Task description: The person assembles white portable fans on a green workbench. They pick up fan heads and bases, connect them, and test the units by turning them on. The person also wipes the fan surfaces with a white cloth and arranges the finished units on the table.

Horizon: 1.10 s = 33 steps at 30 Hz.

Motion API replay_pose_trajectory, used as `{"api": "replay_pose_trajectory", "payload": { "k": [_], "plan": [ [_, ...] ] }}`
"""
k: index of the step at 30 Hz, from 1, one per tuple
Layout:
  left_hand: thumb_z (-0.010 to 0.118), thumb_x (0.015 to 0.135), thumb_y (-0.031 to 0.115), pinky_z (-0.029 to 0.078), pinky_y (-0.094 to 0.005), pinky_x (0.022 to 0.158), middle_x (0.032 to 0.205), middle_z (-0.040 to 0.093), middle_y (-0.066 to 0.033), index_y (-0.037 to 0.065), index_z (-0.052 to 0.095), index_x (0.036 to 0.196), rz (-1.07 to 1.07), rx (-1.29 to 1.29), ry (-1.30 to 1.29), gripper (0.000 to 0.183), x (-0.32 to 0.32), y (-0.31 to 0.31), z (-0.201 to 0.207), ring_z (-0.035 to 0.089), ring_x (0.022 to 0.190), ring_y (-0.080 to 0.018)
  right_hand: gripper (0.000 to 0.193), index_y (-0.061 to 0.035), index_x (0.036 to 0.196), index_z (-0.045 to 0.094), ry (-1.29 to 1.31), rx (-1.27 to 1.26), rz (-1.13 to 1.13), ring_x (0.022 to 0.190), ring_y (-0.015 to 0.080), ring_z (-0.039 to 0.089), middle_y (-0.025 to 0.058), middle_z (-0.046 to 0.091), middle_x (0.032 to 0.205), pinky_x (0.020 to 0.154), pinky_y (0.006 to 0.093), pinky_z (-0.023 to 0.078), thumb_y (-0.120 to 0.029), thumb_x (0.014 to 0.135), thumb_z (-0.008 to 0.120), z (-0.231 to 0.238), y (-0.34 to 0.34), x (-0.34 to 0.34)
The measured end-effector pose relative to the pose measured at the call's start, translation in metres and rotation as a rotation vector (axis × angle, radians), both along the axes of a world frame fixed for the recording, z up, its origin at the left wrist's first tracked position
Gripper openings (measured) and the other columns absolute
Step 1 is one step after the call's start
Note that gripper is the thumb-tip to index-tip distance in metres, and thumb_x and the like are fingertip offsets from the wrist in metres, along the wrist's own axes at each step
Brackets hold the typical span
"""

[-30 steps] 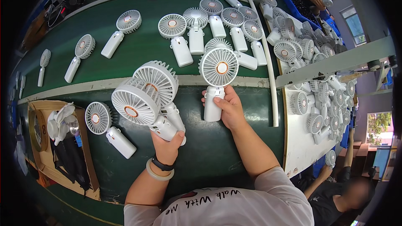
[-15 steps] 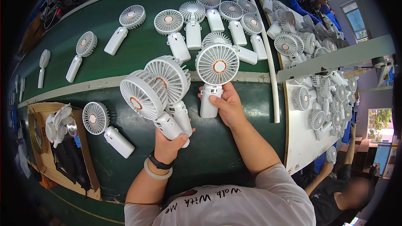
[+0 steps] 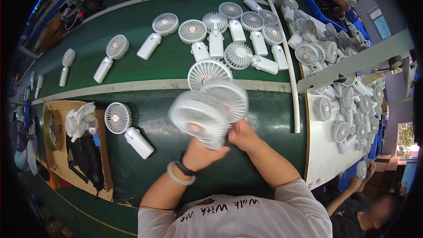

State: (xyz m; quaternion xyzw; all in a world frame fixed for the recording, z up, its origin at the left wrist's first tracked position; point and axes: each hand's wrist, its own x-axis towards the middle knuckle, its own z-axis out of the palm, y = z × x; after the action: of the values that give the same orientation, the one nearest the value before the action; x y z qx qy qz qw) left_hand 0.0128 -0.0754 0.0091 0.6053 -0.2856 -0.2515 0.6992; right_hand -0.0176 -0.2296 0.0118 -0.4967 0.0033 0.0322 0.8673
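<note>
My left hand (image 3: 203,153) is closed below two white handheld fans, whose handles are hidden behind their heads. Motion smears the nearer fan (image 3: 196,117) and the second fan (image 3: 235,99) overlapping it. Just beyond them shows the round head of a third handheld fan (image 3: 209,71) with a copper-coloured ring. My right hand (image 3: 243,135) is curled up close behind the second fan, near the third fan's covered handle. To the left, one white fan (image 3: 118,118) lies on the green bench, apart from both hands.
Several white fans (image 3: 216,44) lie on the green belt (image 3: 136,72) ahead. A cardboard box (image 3: 105,167) with a black bag stands at left. Right of a white pipe (image 3: 294,83), a white table (image 3: 324,163) carries piled fans. Other people sit at far right.
The two fans in my left hand have swung right and now overlap the fan by my right hand. The whole view has shifted, so the belt and bench appear farther right.
</note>
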Motion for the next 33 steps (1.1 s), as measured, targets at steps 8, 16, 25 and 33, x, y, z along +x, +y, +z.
{"api": "replay_pose_trajectory", "payload": {
  "k": [8,16,25,33],
  "plan": [
    [0.065,0.073,0.012,0.044,-0.0395,0.089,0.111,0.057,-0.0202,0.001,0.053,0.117,-0.677,0.33,-0.508,0.047,0.012,-0.045,0.075,0.053,0.106,-0.0365,0.097,-0.0012,0.135,0.032,0.086,-0.082,-0.382,0.118,0.0256,0.048,0.0137,0.048,0.126,0.1,0.0418,0.039,-0.021,0.054,0.082,0.032,-0.065,-0.151],
    [0.068,0.075,0.039,0.051,-0.0453,0.069,0.106,0.045,-0.0173,0.02,0.059,0.106,0.473,1.103,-0.918,0.037,0.151,-0.091,0.018,0.051,0.095,-0.0351,0.098,0.0001,0.131,0.034,0.438,-0.732,-0.778,0.115,0.0229,0.045,0.0106,0.047,0.122,0.099,0.0334,0.033,-0.02,0.048,0.081,0.06,-0.147,-0.271],
    [0.055,0.079,0.007,0.051,-0.0414,0.067,0.102,0.052,-0.0227,0.005,0.043,0.121,0.785,0.759,-0.962,0.044,0.16,-0.059,0.003,0.057,0.086,-0.034,0.081,0.0027,0.13,0.033,0.541,-1.6,-0.799,0.124,0.0326,0.036,0.0197,0.036,0.131,0.104,0.0365,0.028,-0.008,0.061,0.074,0.026,-0.211,-0.29],
    [0.04,0.098,0.031,0.048,-0.0292,0.076,0.112,0.053,-0.011,-0.001,0.039,0.128,0.152,-0.297,0.492,0.044,0.015,-0.02,0.019,0.056,0.09,-0.0166,0.054,0.0025,0.128,0.039,0.516,-1.988,-1.007,0.125,0.0374,0.037,0.0225,0.036,0.135,0.105,0.0419,0.029,-0.006,0.08,0.064,0.046,-0.2,-0.238]
  ]
}}
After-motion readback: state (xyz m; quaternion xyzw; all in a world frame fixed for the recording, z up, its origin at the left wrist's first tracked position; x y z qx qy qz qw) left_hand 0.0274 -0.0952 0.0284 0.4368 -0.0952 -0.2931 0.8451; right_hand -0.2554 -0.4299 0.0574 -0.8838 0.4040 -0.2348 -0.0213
